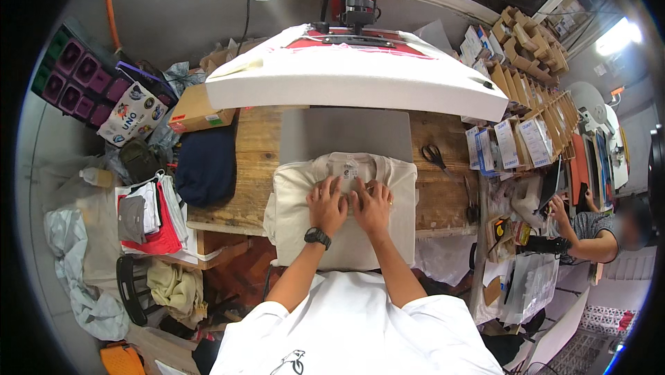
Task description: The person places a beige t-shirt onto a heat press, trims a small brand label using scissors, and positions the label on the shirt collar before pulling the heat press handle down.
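Observation:
A cream T-shirt (346, 236) lies spread over the lower plate (346, 125) of a heat press, with a small dark marking (346, 170) inside its collar. My left hand (325, 203) and my right hand (372, 205) rest on the shirt just below that marking, fingers apart and slightly bent, on either side of the middle. A dark watch is on my left wrist. Above the plate is the press's raised upper part (357, 84), wrapped in white padding.
Left on the wooden table (256, 139) are dark navy cloth (204, 167) and a cardboard box (195, 108); folded garments (145, 215) lie beyond. Scissors (433, 157) and upright boxed stock (519, 139) are on the right. A co-worker (589, 243) works at the far right, one hand raised.

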Available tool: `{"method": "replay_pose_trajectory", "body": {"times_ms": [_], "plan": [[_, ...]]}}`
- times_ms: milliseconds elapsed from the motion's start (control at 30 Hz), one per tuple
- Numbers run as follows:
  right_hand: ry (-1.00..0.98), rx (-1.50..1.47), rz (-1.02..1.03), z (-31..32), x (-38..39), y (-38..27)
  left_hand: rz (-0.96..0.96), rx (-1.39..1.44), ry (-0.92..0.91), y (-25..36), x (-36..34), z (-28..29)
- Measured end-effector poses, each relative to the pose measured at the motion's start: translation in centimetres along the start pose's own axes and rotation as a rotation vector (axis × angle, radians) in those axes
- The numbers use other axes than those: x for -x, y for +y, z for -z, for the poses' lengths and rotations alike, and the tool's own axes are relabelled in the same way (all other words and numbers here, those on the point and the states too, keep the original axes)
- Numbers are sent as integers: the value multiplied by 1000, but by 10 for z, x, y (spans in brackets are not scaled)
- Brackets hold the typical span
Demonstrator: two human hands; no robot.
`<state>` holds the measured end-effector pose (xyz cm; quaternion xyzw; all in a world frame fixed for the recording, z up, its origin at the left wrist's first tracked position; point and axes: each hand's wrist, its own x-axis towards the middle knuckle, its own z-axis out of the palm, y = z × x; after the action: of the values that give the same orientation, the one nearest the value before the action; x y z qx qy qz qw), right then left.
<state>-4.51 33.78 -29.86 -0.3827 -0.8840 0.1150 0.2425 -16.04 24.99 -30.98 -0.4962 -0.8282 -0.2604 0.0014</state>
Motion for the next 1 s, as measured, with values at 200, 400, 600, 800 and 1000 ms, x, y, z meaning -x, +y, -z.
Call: {"method": "replay_pose_trajectory", "body": {"times_ms": [200,400,600,800,1000], "plan": [[-19,28,1,-1,0,0,1,-6,3,-1,1,-2],[-7,28,7,0,-1,-1,5,15,4,-1,0,-1],[15,24,3,-2,0,-1,6,13,24,-1,1,0],[12,36,12,1,1,-2,5,29,21,-1,3,-1],[15,24,8,1,0,2,14,47,-29,3,0,1]]}}
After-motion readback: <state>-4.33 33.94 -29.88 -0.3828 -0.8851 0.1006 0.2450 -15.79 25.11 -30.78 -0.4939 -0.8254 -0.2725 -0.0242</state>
